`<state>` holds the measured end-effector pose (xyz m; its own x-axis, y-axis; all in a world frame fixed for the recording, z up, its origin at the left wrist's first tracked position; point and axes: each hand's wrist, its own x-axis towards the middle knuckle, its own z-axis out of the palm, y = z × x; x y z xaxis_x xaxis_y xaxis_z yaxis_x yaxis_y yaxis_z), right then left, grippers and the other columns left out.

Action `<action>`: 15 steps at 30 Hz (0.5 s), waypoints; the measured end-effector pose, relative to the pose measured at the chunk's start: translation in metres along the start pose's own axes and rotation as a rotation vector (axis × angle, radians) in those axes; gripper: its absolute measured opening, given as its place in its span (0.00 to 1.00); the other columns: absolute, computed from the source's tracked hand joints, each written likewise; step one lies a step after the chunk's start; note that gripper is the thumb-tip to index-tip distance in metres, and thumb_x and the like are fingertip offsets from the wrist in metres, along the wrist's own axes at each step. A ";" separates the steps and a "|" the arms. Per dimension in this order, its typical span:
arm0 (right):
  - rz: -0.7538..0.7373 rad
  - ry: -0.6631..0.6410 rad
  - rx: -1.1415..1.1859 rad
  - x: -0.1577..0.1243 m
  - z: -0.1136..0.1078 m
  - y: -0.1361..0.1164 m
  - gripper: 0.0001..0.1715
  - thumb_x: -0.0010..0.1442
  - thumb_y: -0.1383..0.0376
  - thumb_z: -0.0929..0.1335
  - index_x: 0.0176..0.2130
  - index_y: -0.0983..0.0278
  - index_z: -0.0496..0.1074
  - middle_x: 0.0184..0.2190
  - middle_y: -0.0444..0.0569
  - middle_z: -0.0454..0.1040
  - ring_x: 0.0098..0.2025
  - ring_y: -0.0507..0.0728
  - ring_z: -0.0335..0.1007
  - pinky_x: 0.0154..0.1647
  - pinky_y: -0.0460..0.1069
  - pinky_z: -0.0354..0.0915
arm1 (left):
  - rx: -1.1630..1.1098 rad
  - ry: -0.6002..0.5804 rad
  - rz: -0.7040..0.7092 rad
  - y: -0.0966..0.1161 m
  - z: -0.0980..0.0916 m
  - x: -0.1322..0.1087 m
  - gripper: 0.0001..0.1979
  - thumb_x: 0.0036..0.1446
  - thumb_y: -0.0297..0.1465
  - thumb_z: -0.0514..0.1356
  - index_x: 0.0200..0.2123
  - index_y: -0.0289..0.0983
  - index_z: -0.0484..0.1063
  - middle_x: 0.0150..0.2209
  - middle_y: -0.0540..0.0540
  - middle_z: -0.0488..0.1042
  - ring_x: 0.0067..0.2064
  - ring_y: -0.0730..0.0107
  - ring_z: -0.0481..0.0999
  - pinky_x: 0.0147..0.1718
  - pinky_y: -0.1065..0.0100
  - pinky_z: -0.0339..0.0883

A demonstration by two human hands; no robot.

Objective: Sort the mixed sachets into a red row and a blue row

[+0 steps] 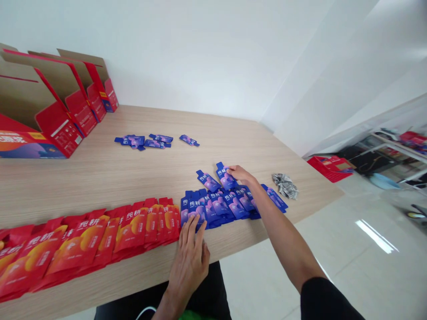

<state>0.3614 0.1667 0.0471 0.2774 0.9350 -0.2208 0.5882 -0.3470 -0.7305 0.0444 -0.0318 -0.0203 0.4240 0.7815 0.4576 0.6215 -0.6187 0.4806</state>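
Note:
My right hand [240, 174] reaches across the blue pile and pinches the right edge of a blue-purple sachet [224, 177]. Left of that one, another blue sachet [208, 181] lies at a slant. A row of overlapping blue sachets [218, 204] runs along the near side of the table. My left hand [191, 249] lies with fingers stretched out, its fingertips on the lower part of the blue sachets at the row's left end. Beside it, a long row of red sachets [133, 226] with orange pictures stretches to the left.
Open red cardboard boxes [76, 111] stand at the back left of the wooden table [160, 173]. Several loose blue sachets [158, 141] lie farther back. A crumpled grey cloth or paper [285, 186] sits near the right edge. A red crate [330, 168] is beyond the table.

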 end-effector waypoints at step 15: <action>0.220 0.331 -0.002 -0.098 -0.174 0.114 0.17 0.62 0.55 0.68 0.26 0.61 0.67 0.18 0.42 0.67 0.22 0.51 0.60 0.25 0.45 0.58 | 0.018 0.029 0.029 -0.005 0.002 0.001 0.27 0.70 0.25 0.52 0.71 0.36 0.60 0.71 0.34 0.63 0.75 0.46 0.59 0.68 0.41 0.63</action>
<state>0.5334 0.0230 0.0974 0.6267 0.7644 -0.1516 0.4886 -0.5370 -0.6877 0.0434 -0.0277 -0.0235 0.4226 0.7604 0.4931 0.6212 -0.6392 0.4533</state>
